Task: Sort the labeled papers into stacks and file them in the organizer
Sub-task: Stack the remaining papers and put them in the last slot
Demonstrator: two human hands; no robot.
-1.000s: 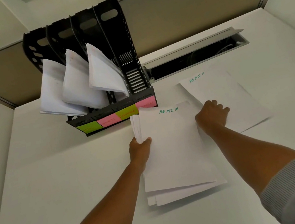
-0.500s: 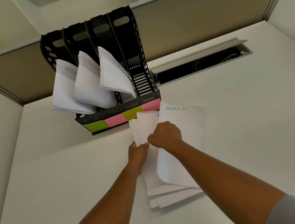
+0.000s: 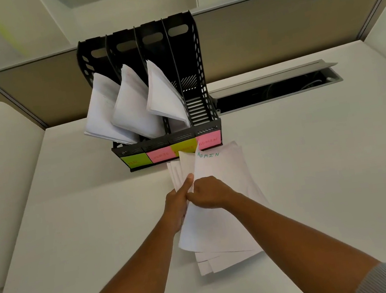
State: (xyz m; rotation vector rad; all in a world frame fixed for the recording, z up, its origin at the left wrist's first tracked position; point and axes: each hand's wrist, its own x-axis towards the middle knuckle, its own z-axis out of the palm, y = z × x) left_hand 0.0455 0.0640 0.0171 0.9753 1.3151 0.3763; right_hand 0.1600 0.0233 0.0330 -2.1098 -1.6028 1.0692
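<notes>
Stack (image 3: 225, 207): white, fanned, "ADMIN" atop | left hand (image 3: 177, 204), right hand (image 3: 210, 193): both pinching it

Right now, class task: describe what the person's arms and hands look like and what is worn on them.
Both forearms are bare. Grey ribbed knit sleeves are pushed up near the elbows. The left hand and right hand wear no gloves; no rings, watch or bracelet show.

Matt white paper sheets (image 3: 221, 182); black plastic organizer (image 3: 189, 70)
</notes>
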